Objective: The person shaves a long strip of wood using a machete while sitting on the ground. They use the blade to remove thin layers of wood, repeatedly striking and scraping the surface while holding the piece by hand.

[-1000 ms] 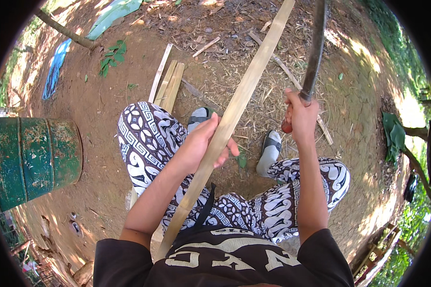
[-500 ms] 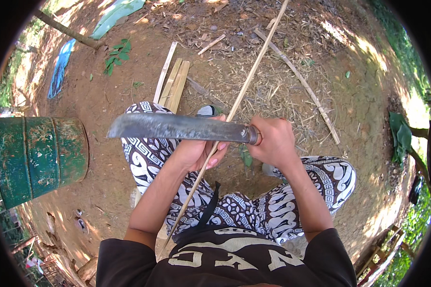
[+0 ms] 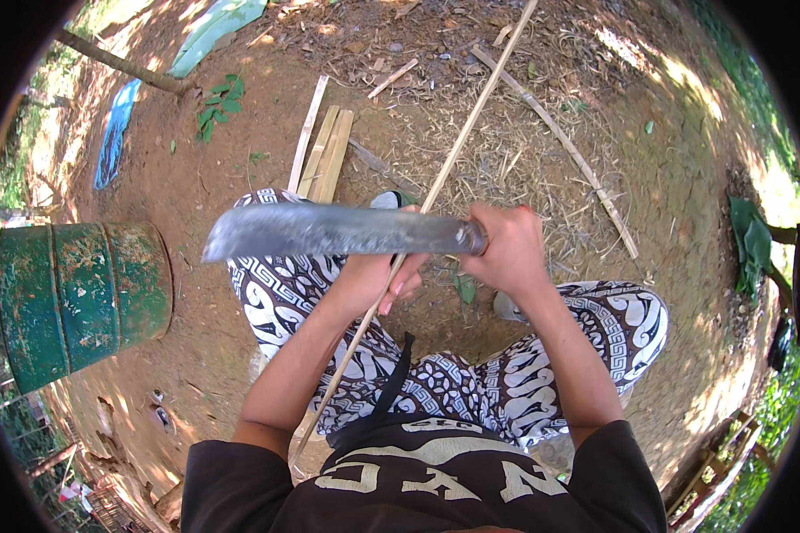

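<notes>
My right hand [image 3: 510,250] is wrapped round the handle of a machete [image 3: 329,231]. Its wide grey blade points left and lies across a long, thin bamboo strip [image 3: 460,140], hiding part of it. The strip slants from beside my left elbow up to the far edge of the view. Below the blade, my left hand [image 3: 384,282] grips the strip, its fingers curled around it; the blade covers some of them. Shavings [image 3: 498,169] are scattered on the soil beyond my hands.
Several split bamboo slats [image 3: 331,155] lie beyond my left knee. Another bamboo strip [image 3: 569,147] rests on the ground to the right. A rusty green drum [image 3: 84,298] stands at the left, with a blue plastic piece [image 3: 114,138] and a branch [image 3: 124,67] farther off.
The machete blade is slightly more blurred and its tip sits a little lower. Both hands keep their grips in nearly the same place. The whole view has shifted slightly.
</notes>
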`<action>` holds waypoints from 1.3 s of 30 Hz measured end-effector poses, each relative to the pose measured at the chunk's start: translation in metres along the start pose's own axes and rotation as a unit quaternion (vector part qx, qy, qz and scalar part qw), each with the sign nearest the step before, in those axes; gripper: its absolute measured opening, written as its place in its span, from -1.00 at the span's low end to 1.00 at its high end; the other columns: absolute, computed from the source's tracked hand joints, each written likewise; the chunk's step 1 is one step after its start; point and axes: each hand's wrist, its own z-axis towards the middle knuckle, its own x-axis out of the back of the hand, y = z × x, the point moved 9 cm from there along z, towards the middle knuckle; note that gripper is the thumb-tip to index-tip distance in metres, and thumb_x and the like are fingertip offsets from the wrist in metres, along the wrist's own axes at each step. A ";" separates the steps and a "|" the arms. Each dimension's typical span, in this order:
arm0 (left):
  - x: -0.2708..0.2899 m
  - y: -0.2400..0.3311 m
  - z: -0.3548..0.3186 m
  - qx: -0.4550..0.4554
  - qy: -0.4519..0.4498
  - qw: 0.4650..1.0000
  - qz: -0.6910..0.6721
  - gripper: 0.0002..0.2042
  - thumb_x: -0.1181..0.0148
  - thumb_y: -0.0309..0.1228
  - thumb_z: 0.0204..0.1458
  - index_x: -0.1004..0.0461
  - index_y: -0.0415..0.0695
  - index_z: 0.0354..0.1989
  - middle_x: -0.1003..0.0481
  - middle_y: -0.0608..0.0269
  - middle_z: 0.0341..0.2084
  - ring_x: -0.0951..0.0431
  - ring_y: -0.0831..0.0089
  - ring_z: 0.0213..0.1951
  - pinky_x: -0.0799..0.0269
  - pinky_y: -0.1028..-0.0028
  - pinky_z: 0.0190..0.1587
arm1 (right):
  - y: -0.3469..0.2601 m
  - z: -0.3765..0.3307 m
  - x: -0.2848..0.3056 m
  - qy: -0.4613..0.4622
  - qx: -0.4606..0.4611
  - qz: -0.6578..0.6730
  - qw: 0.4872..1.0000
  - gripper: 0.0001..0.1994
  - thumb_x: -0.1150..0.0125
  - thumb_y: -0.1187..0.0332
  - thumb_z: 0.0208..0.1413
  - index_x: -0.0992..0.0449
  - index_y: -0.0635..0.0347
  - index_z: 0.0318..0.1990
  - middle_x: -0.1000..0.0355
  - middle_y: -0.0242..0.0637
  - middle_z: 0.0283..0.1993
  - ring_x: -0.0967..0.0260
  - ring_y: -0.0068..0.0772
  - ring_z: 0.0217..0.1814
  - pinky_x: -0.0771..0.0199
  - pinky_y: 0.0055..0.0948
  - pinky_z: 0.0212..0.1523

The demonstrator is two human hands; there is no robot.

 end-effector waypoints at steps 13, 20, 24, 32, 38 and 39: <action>0.010 0.008 0.009 -0.017 0.055 0.992 0.110 -0.67 0.18 -0.10 0.38 -0.30 -0.10 -0.27 -0.28 0.43 -0.76 -0.23 0.68 -0.80 -0.19 0.64 -0.82 | 0.066 0.006 0.042 0.050 -0.207 0.049 0.976 -0.79 -0.21 0.30 -0.03 -0.53 0.30 -0.45 -0.45 0.01 -0.61 -0.48 0.02 -0.55 -0.48 -0.16 -0.43; 0.013 0.025 0.003 -0.041 0.141 0.977 0.155 -0.71 0.05 -0.07 0.34 -0.36 -0.01 -0.31 -0.35 0.47 -0.74 -0.33 0.75 -0.76 -0.20 0.68 -0.84 | -0.013 -0.009 -0.015 -0.042 -0.018 0.043 0.998 -0.87 -0.25 0.41 -0.27 -0.41 0.21 -0.56 -0.38 -0.10 -0.68 -0.41 0.06 -0.60 -0.42 -0.11 -0.50; 0.018 0.024 -0.001 -0.034 0.165 0.972 0.162 -0.71 0.05 -0.07 0.34 -0.35 -0.01 -0.32 -0.38 0.46 -0.72 -0.37 0.74 -0.75 -0.23 0.68 -0.83 | -0.011 -0.013 -0.028 -0.105 -0.048 0.036 0.993 -0.82 -0.26 0.39 -0.30 -0.43 0.21 -0.48 -0.48 -0.08 -0.56 -0.49 0.07 -0.50 -0.50 -0.06 -0.40; 0.021 0.021 0.004 -0.057 0.148 0.970 0.187 -0.69 0.10 -0.04 0.35 -0.34 0.01 -0.32 -0.42 0.46 -0.65 -0.46 0.73 -0.67 -0.29 0.68 -0.79 | -0.006 -0.010 -0.025 -0.073 -0.036 0.009 0.997 -0.80 -0.29 0.37 -0.30 -0.43 0.20 -0.48 -0.48 -0.10 -0.57 -0.49 0.04 -0.51 -0.50 -0.08 -0.42; 0.021 0.018 0.007 -0.049 0.146 0.973 0.170 -0.68 0.12 -0.03 0.36 -0.33 0.01 -0.30 -0.42 0.46 -0.65 -0.45 0.75 -0.67 -0.29 0.70 -0.79 | -0.001 -0.010 -0.023 -0.037 -0.033 -0.001 0.999 -0.82 -0.27 0.39 -0.37 -0.40 0.16 -0.54 -0.39 -0.18 -0.67 -0.43 0.01 -0.58 -0.44 -0.12 -0.48; 0.020 0.017 0.007 -0.053 0.139 0.975 0.165 -0.68 0.12 -0.02 0.35 -0.33 0.01 -0.30 -0.42 0.46 -0.65 -0.46 0.75 -0.67 -0.29 0.70 -0.79 | -0.001 -0.010 -0.023 -0.038 -0.033 -0.004 0.999 -0.82 -0.27 0.39 -0.37 -0.39 0.15 -0.55 -0.39 -0.19 -0.67 -0.43 0.00 -0.59 -0.44 -0.13 -0.48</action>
